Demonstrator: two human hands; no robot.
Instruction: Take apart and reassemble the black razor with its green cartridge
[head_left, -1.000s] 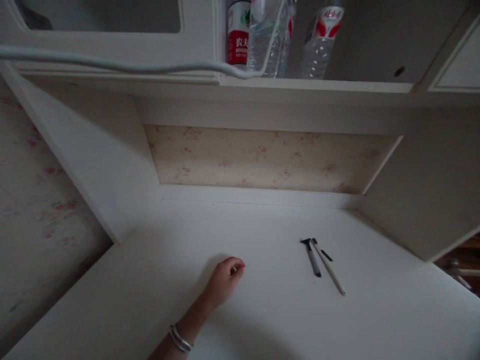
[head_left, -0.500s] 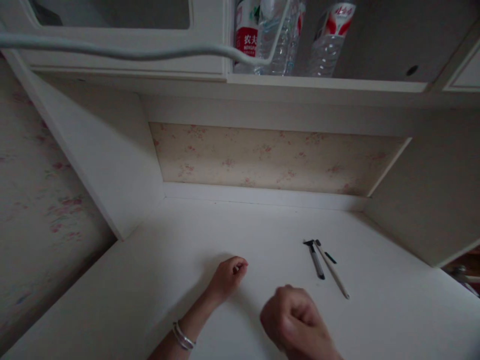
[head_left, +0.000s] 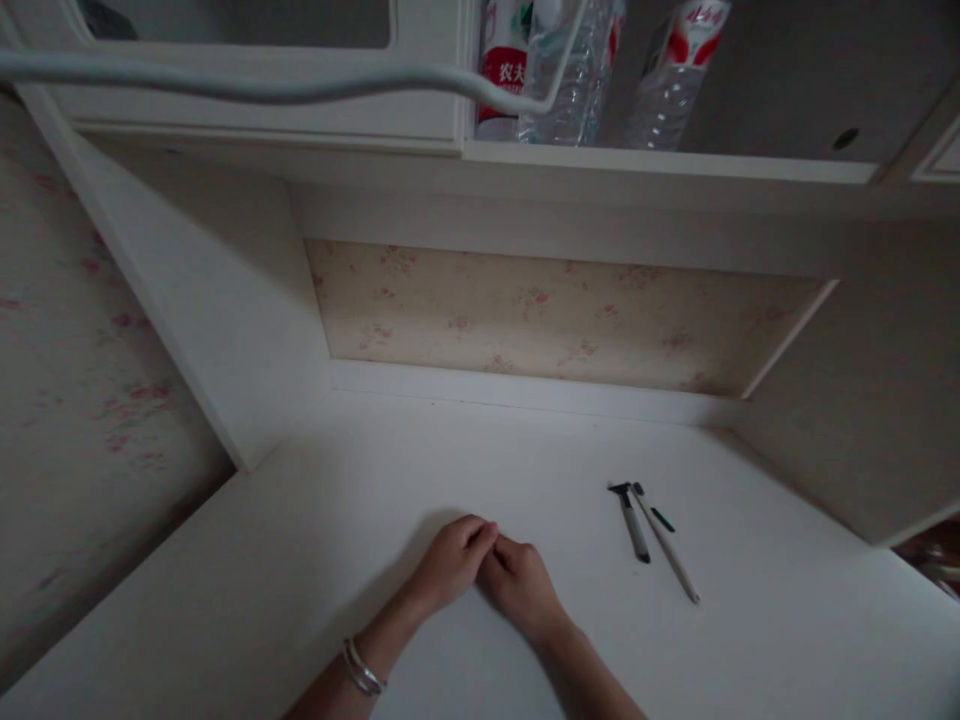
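My left hand (head_left: 452, 560) rests on the white desk (head_left: 465, 460) with its fingers curled in, a silver bangle (head_left: 362, 672) on the wrist. My right hand (head_left: 520, 587) lies right beside it, fingers curled as well, the fingertips of both hands touching. Whether anything sits inside either curled hand is hidden. To the right lie a dark grey razor-like tool (head_left: 631, 520), a thin white stick (head_left: 667, 546) and a small dark cap (head_left: 663, 519), a short way from my right hand.
White cabinet sides wall in the desk nook at left (head_left: 217, 310) and right (head_left: 862, 400), with floral wallpaper (head_left: 555, 320) at the back. A shelf above holds plastic water bottles (head_left: 570, 70). A grey cable (head_left: 247, 88) runs across the top.
My right hand came into view from below and settled on the desk against my left hand. The left hand stayed where it was. The camera tilted slightly.
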